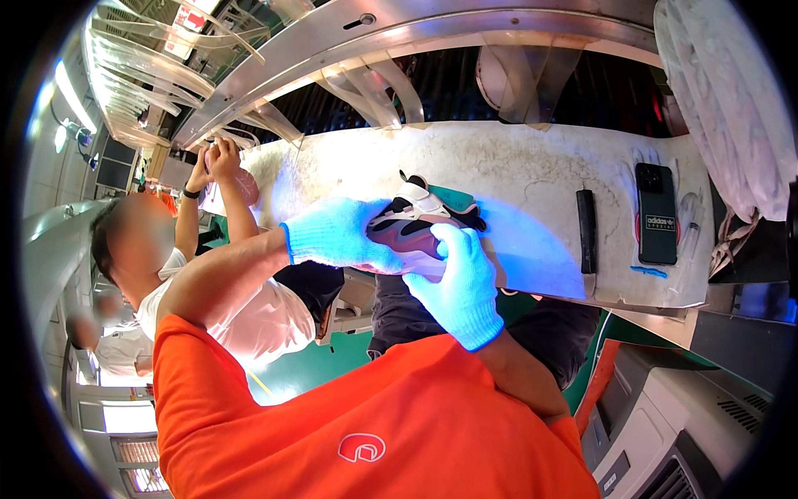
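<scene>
Person in orange shirt (299,437). Left grip (339,234) and right grip (462,287), both gloved, hold a white-and-grey shoe (409,218) with teal at the top, by the near edge of the desk (519,162). Black bar (587,231) farther right, near same edge. Dark phone (656,195) toward right edge; small blue piece (649,272) by near right corner. Co-worker (249,320) at left end.

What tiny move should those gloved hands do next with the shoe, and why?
Maybe slide the right hand aside a little while the left hand steadies the shoe: both hands hold it, and the right one covers part of its side.
</scene>
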Available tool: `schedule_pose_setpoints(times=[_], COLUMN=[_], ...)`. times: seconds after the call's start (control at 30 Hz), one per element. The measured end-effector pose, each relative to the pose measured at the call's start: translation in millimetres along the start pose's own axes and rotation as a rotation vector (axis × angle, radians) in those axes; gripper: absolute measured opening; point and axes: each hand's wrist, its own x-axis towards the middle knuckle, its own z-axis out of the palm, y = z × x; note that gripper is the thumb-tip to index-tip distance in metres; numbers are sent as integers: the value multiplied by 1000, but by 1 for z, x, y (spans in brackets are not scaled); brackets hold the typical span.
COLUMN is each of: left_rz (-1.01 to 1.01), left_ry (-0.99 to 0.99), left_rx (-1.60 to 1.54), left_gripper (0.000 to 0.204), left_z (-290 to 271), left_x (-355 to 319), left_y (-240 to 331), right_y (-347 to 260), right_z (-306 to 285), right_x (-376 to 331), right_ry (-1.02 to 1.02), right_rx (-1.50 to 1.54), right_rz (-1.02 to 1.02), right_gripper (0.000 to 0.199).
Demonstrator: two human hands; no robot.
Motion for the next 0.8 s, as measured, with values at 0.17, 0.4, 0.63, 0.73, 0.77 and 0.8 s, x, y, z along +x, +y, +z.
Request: schedule_pose_setpoints(times=[0.17, 0.4, 0.63, 0.73, 0.77, 0.8], left_rz=[102, 45, 52, 151, 184, 164], left_ry=[-16, -16, 22, 96, 125, 136], left_rx=[148, -55, -31, 80, 124, 153], left_gripper=[102, 100, 93, 94, 95, 95], left_z=[-2, 5, 7, 8, 9, 9], left_x=[3, 2, 8, 8, 8, 6], left_y=[-18, -19, -14, -19, -19, -16], right_y=[-1, -2, -5, -7, -7, -8], right_z=[2, 3, 7, 9, 8, 6], right_x=[-5, -6, -5, -5, -4, -3], right_ry=[-9, -62, -30, -24, -21, -57], right_rx=[-19, -49, -81, -76, -73, -68], right_rz=[-38, -33, -28, -19, -14, 11], right_gripper=[73, 71, 72, 71, 70, 70])
